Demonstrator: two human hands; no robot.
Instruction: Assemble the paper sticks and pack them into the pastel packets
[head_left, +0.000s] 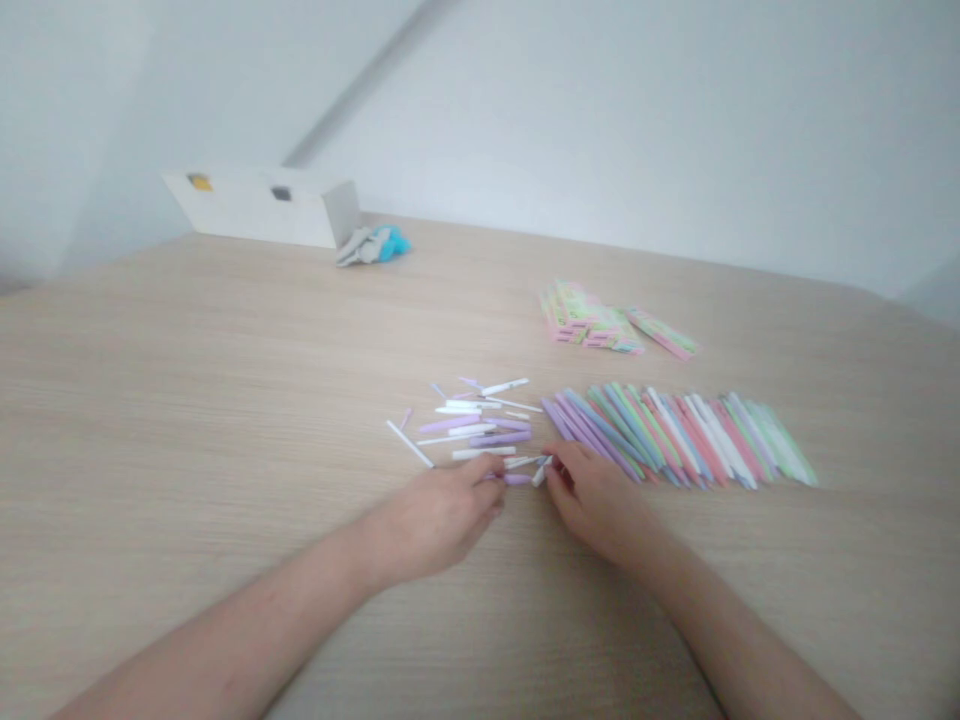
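Observation:
My left hand point(454, 508) is closed, its fingertips pinched at the near edge of a scatter of loose pen parts. A purple pen piece point(517, 480) shows right beside those fingertips; what they hold is hidden. My right hand point(596, 500) pinches a short white pen part point(540, 474) between thumb and fingers, just left of the row of pens. Thin light pieces lie in the small gap between the hands. Beyond my left hand are white tubes point(484, 454), purple tubes point(501, 438) and slim sticks, lying loose at various angles.
Slanted pens point(694, 440) in several colours lie side by side at right. Behind them sit stacked pink-and-green packets point(577, 318), with a single packet point(661, 333) beside. A white box point(259, 212) and a crumpled grey-and-blue item point(375, 245) stand at back left, near the wall.

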